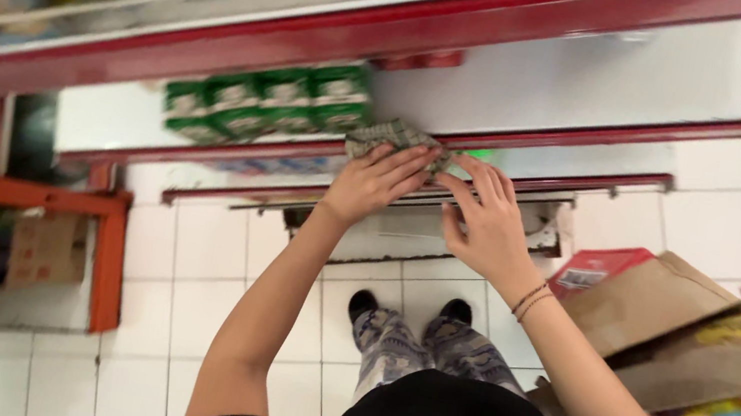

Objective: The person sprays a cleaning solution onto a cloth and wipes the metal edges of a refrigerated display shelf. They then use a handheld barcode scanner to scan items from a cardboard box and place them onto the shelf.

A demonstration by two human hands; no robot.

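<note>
I observe both arms extended forward from the lower part of the frame toward the red-edged white metal shelf (556, 78) that runs diagonally across the upper half.

The left hand (376, 182), just left of frame centre, lies palm-down with its fingers spread and pressed flat onto a crumpled grey-green patterned cloth (395, 135). The cloth sits on the red front rail of the shelf, a little above centre, and the fingertips cover its lower edge. The hand is flattened on the cloth rather than closed around it.

The right hand (486, 220), just right of centre, is held with its back toward me, wrist bent, fingers loosely splayed and empty. Its fingertips reach up beside the cloth; whether they touch it I cannot tell. Thin bracelets (530, 300) circle the right wrist.

A row of green and white cartons (268, 101) stands on the shelf to the left of the cloth, near it. Brown cardboard boxes (675, 323) lie at the right of the frame on the white tiled floor (202, 300). Black shoes (409, 308) show below the hands.
</note>
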